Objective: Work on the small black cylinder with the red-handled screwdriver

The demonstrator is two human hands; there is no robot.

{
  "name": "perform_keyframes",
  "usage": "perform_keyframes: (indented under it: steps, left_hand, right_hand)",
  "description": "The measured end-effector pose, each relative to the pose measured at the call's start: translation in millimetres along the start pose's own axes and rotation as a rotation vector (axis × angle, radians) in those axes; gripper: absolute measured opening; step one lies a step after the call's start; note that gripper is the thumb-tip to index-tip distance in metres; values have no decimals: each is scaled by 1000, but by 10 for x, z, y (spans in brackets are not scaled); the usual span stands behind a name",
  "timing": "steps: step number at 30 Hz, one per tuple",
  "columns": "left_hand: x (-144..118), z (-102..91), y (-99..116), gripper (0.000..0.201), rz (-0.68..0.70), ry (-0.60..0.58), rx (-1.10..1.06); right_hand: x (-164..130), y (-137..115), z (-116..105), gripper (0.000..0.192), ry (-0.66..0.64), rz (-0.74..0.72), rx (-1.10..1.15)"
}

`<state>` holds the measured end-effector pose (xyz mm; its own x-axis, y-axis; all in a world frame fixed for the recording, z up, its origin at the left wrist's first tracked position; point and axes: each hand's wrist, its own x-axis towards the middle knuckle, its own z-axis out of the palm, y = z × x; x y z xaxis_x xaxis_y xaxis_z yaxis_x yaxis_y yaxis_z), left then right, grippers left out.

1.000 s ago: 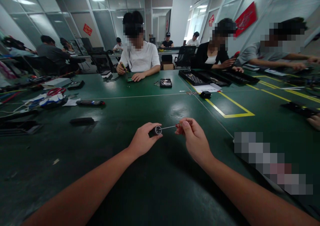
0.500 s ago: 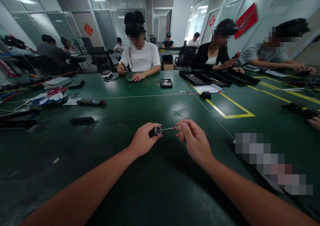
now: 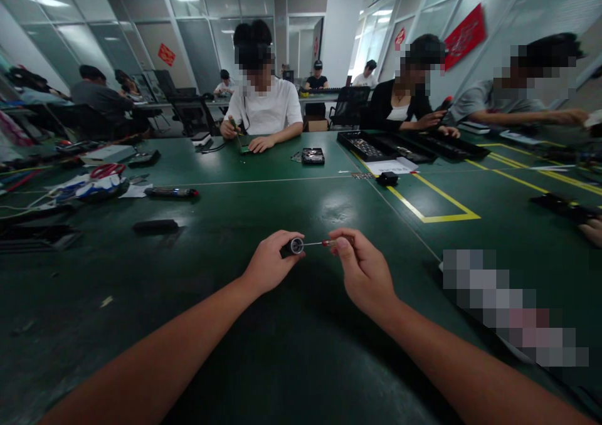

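Left hand (image 3: 269,265) clamps small cylinder (image 3: 292,247); right hand (image 3: 364,273) pinches screwdriver (image 3: 324,244), tip at cylinder's face. Fastening step; next needs steady alignment.

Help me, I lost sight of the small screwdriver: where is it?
In the head view, the small screwdriver is low at centre above the green table, handle in the right hand, tip at the small cylinder in the left hand.

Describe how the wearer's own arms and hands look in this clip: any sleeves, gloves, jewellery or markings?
Both forearms are bare up to the picture's lower edge, with no sleeve showing. The left hand and the right hand wear no gloves. No watch, ring, bracelet, strap or marking shows on either wrist or on the fingers.
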<state>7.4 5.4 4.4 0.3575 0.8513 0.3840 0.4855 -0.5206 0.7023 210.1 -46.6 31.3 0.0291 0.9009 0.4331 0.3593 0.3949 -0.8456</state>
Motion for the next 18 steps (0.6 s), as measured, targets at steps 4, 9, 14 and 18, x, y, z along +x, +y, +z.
perform_keyframes:
  steps: [4, 9, 14, 18]
  left_hand:
    - [6, -30, 35, 34, 14, 5, 39]
    - [36, -74, 0, 32, 101, -12, 117]
    - [30, -53, -43, 34, 74, -4, 127]
    - [18, -46, -16, 34, 64, -18, 107]
  right_hand:
    - [111, 68, 22, 28, 66, 193, 276]
    - [285, 231, -10, 31, 54, 591, 719]
    - [243, 249, 15, 30, 147, 389, 631]
    - [198, 235, 31, 33, 145, 307, 483]
